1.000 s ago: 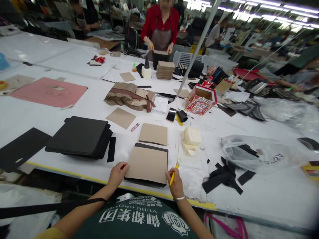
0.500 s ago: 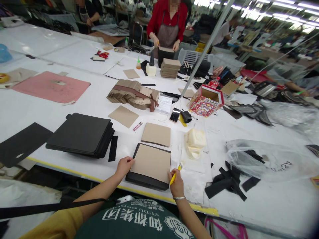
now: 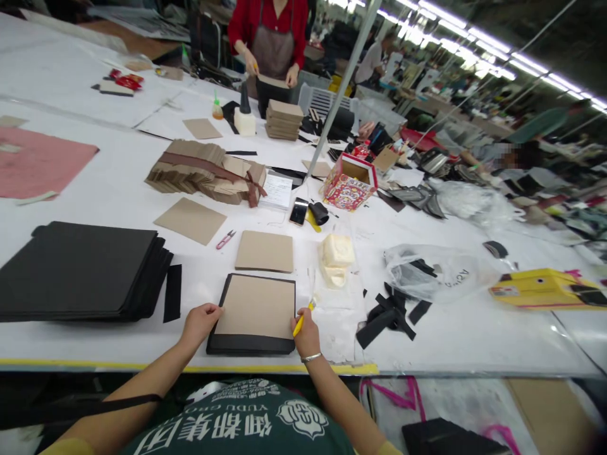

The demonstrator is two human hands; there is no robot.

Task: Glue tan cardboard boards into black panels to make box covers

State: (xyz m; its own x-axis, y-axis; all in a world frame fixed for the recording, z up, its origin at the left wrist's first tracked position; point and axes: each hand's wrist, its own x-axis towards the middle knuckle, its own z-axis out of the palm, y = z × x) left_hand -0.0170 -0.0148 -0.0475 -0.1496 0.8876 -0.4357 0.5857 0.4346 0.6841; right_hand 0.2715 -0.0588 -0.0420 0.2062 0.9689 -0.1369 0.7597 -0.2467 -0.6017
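A beige board lies on a small stack of black panels at the table's front edge, leaving a black strip bare along its near side. My left hand pinches the board's left edge between thumb and fingers. At its right edge is my right hand, wrapped round a yellow-handled brush whose bristles point away from me; its fingertips touch the board's side. Just beyond lies a second beige board. A pale, glue-crusted container stands to the right of it.
Black panels form a big stack at left, beside a black strip. Pink snips, a phone and tied beige pieces lie farther back. Black scraps and a plastic bag are right. A co-worker in red stands opposite.
The view has turned to the right, so everything on the table sits farther left and a yellow box shows at right. Both hands stay at the board's edges, the brush still in the right.
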